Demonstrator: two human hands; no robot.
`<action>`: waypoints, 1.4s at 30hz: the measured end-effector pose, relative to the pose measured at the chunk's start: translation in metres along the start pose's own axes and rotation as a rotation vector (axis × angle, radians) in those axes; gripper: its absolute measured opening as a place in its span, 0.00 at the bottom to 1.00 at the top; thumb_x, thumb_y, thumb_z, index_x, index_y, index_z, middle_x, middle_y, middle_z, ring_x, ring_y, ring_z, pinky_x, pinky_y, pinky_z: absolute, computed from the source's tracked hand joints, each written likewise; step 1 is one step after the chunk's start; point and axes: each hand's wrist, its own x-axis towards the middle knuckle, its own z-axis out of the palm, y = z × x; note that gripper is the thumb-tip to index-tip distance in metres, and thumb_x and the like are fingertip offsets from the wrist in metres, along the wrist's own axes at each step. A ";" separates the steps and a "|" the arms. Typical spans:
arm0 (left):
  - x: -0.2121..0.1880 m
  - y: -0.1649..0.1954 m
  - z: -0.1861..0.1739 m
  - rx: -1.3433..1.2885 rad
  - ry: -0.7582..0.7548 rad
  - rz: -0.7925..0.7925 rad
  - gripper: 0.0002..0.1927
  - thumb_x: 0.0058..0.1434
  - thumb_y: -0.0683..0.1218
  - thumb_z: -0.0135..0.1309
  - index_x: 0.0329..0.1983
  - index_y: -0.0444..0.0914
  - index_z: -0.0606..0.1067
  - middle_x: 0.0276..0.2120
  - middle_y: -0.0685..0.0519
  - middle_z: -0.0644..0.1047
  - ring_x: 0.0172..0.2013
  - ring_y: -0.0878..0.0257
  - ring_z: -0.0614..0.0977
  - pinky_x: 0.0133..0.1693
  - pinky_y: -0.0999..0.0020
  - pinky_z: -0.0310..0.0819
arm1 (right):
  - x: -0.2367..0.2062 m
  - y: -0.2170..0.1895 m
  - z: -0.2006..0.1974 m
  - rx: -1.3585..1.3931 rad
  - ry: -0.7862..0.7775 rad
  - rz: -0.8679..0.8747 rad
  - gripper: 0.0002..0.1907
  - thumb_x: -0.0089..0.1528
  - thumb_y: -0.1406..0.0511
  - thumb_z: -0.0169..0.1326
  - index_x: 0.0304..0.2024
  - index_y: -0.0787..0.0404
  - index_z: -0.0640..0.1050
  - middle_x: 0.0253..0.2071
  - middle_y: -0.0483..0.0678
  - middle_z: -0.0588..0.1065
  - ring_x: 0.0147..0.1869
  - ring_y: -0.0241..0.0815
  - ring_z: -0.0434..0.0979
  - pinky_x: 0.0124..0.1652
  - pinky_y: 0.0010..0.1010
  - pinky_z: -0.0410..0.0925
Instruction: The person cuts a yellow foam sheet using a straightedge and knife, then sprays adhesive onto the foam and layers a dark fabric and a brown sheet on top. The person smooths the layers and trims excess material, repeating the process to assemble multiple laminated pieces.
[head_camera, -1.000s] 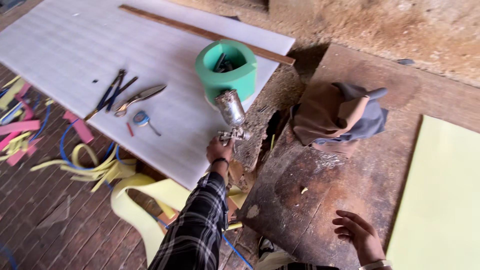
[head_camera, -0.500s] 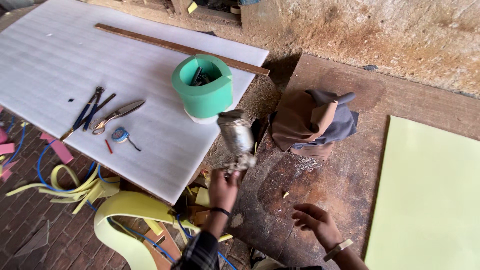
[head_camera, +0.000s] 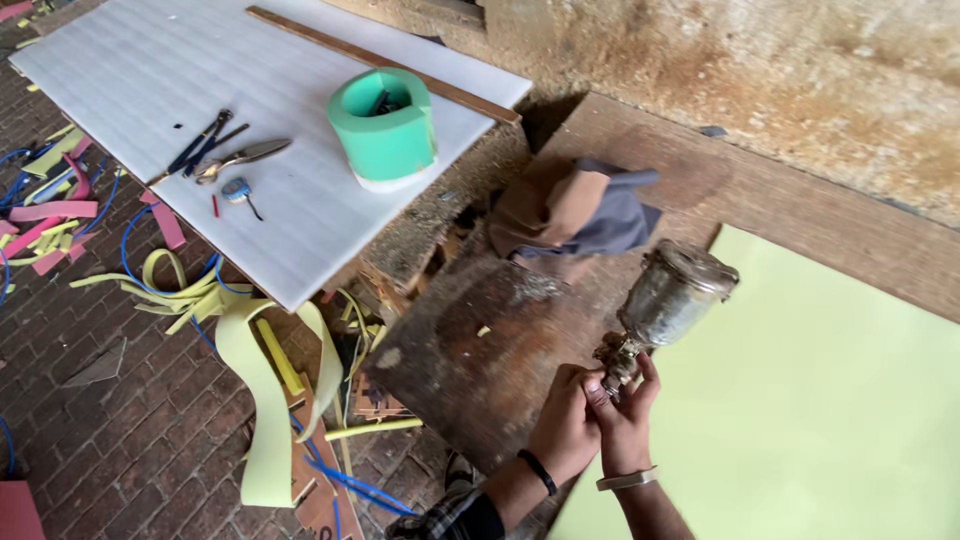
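Wooden bench (head_camera: 470, 350), spray gun (head_camera: 660, 305) in both hands (head_camera: 595, 415)

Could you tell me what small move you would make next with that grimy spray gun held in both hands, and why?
Probably swing it right over the pale green sheet. Both the left hand and right hand grip the spray gun at its base, cup tilted toward that sheet, right at its edge.
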 end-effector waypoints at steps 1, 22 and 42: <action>-0.008 0.009 0.017 0.000 -0.009 0.024 0.17 0.64 0.38 0.51 0.57 0.34 0.72 0.53 0.42 0.72 0.52 0.47 0.78 0.51 0.55 0.77 | -0.002 -0.006 -0.021 0.038 0.022 0.022 0.45 0.60 0.70 0.57 0.73 0.56 0.47 0.62 0.58 0.69 0.61 0.46 0.71 0.57 0.38 0.68; -0.251 0.000 0.165 0.064 -1.095 -0.227 0.25 0.63 0.65 0.59 0.40 0.39 0.83 0.32 0.48 0.81 0.38 0.54 0.84 0.44 0.58 0.76 | -0.091 -0.185 -0.403 -0.188 0.586 0.045 0.15 0.66 0.67 0.57 0.55 0.62 0.76 0.48 0.46 0.80 0.47 0.40 0.81 0.47 0.33 0.76; -0.305 0.143 0.385 0.477 -0.574 -0.694 0.20 0.54 0.63 0.63 0.39 0.45 0.84 0.36 0.54 0.85 0.41 0.59 0.86 0.47 0.62 0.78 | 0.031 -0.217 -0.692 -0.295 0.411 0.064 0.09 0.64 0.69 0.62 0.45 0.66 0.78 0.31 0.47 0.76 0.26 0.37 0.75 0.25 0.29 0.70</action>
